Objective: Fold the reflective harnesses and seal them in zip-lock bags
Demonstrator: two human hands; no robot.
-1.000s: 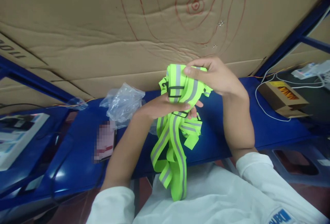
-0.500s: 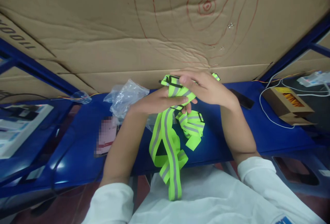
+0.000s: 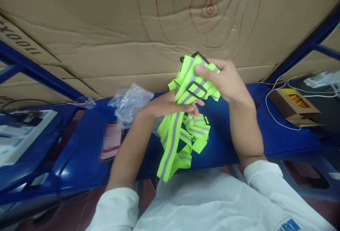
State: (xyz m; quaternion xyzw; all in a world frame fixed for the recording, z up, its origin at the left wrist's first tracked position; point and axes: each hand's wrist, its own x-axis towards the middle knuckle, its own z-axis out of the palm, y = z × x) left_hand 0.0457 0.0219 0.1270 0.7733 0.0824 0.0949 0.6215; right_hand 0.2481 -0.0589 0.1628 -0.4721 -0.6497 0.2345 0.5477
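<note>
A neon yellow-green reflective strap harness [image 3: 183,117] with grey stripes and black buckles hangs bunched between my hands above the blue table [image 3: 265,131]. My right hand [image 3: 225,80] grips the folded upper part, thumb pressed on a strap beside a black buckle. My left hand [image 3: 170,105] is closed around the bundle just below, fingers wrapped over the straps. Loose loops dangle down toward my white shirt.
A crumpled clear plastic bag [image 3: 130,101] lies left of my hands, with a blurred card [image 3: 111,146] beside it. A small brown box [image 3: 293,108] with white cables sits at the right. A big cardboard sheet [image 3: 132,36] with red scribbles stands behind.
My right hand has lifted the folded top of the harness up from near the table. The hanging tail has been drawn up and now dangles shorter.
</note>
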